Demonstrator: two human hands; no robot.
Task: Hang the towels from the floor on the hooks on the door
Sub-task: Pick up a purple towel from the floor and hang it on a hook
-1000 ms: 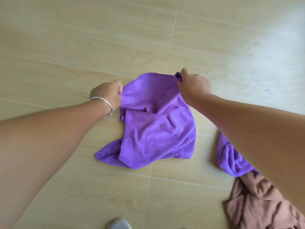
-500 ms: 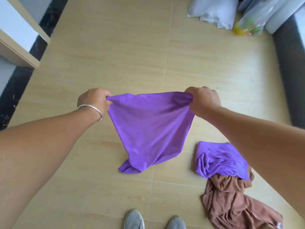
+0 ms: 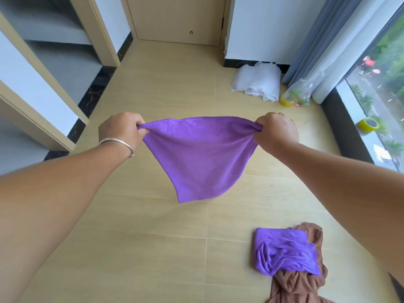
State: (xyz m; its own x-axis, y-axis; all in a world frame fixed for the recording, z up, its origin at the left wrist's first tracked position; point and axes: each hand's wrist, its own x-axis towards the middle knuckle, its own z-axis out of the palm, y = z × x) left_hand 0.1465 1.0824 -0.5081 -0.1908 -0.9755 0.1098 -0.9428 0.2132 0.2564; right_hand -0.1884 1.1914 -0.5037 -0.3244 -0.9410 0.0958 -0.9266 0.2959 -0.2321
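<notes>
A purple towel (image 3: 200,157) hangs in the air, stretched by its top edge between both hands. My left hand (image 3: 121,132), with a silver bangle on the wrist, pinches the left corner. My right hand (image 3: 277,133) pinches the right corner. The towel's lower end hangs clear of the floor. A second purple towel (image 3: 284,252) lies crumpled on the floor at the lower right, on top of a brown towel (image 3: 299,285). A closed wooden door (image 3: 177,18) stands at the far end; no hooks show on the visible lower part.
White plastic bags (image 3: 258,83) and a clear bag with yellow items (image 3: 295,97) lie by the grey curtain (image 3: 323,40). A yellow tape roll (image 3: 368,125) sits on the window sill at right. Beige frames and white panels (image 3: 43,68) line the left side.
Both hands have lifted the purple towel off the floor and spread it taut. The view has tilted up, and the door, curtain and window now show.
</notes>
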